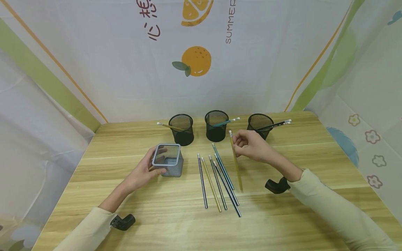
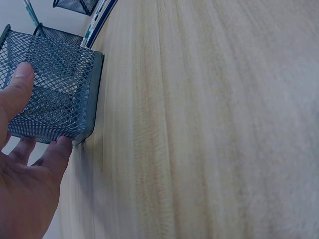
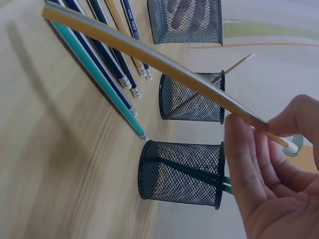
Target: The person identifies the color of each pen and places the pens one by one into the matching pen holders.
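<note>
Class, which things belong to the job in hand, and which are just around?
Job, likely:
Yellow pencil, in right hand
Grey square mesh holder, in left hand
Loose navy, yellow, teal pencils
Black round mesh cups

Just around:
White fruit-printed cloth
Black wrist attachments

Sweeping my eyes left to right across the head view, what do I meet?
Left hand, grey mesh holder, left black cup, middle black cup, held yellow pencil, right black cup.

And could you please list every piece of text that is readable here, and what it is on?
"SUMMER", sideways on the white backdrop cloth.
"心想", sideways on the same cloth, at the picture's top edge.
Small print on a navy pencil: too blurred to read.
</note>
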`<state>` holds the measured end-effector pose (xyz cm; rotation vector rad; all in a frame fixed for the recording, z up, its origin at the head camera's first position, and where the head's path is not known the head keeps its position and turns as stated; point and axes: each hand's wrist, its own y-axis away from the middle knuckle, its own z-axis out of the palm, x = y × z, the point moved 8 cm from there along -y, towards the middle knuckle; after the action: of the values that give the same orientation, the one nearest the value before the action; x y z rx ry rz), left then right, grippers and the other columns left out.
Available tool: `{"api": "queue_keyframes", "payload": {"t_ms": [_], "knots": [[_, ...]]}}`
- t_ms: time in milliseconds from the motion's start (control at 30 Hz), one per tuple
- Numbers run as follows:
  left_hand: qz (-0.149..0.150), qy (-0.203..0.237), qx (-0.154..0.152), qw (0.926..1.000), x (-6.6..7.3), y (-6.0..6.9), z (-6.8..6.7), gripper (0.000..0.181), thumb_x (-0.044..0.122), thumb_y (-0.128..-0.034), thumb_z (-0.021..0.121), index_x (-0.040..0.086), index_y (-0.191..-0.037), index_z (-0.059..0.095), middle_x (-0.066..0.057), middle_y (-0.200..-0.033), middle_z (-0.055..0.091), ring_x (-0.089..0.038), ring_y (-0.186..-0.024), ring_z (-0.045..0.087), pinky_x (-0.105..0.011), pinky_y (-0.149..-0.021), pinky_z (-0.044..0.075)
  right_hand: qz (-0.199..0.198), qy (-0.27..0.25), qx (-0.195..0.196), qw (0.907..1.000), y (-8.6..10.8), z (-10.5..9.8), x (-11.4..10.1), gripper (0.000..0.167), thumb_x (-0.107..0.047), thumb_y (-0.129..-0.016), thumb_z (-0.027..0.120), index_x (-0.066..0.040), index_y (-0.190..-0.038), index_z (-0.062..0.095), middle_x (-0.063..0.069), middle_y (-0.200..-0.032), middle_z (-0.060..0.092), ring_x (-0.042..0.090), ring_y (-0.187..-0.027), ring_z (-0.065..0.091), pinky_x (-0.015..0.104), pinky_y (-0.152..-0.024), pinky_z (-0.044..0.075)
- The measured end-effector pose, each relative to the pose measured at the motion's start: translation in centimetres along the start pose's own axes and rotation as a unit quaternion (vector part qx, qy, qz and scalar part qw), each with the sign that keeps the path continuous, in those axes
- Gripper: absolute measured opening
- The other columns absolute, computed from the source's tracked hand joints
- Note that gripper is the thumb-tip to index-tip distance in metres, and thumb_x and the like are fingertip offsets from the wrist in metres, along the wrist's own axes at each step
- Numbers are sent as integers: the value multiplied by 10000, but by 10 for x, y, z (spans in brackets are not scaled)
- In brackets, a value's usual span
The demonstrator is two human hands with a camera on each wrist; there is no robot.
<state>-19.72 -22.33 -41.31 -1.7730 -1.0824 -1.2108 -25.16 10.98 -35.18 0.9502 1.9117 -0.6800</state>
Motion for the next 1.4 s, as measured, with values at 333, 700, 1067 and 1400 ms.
{"api": "queue_keyframes", "payload": {"t_ms": [333, 700, 1067, 1400], "knots": [[12, -29, 2, 10000, 0, -1, 0, 791, -94, -919, 688, 23, -1561, 240, -232, -1570, 313, -466, -1431, 299, -644, -1106, 311, -396, -211, 533, 9976, -1, -3, -6, 96, 94, -944, 627, 80, -1030, 586, 157, -922, 638, 265, -791, 668, 363, -716, 620], [38, -69, 28, 10000, 2, -1, 0, 792, -87, -914, 699, 27, -1558, 252, -233, -1566, 324, -462, -1428, 307, -616, -1115, 321, -1021, -664, 890, 9886, -2, -4, -17, 99, 106, -962, 612, 80, -1043, 562, 208, -986, 610, 280, -826, 660, 345, -733, 620], [102, -65, 29, 9999, 2, 0, 0, 778, -89, -918, 693, 5, -1550, 250, -242, -1559, 330, -480, -1416, 316, -615, -1110, 328, -1346, -949, 1146, 9797, -5, -4, -22, 115, 127, -958, 603, 116, -1059, 548, 263, -1012, 596, 278, -854, 658, 344, -742, 620], [70, -94, 19, 9999, 2, 1, -1, 795, -76, -916, 703, 19, -1558, 245, -230, -1564, 335, -459, -1425, 314, -581, -1109, 344, -1382, -898, 1321, 9774, -12, -3, -28, 113, 101, -962, 622, 80, -1055, 562, 187, -1002, 604, 280, -866, 667, 368, -750, 622]]}}
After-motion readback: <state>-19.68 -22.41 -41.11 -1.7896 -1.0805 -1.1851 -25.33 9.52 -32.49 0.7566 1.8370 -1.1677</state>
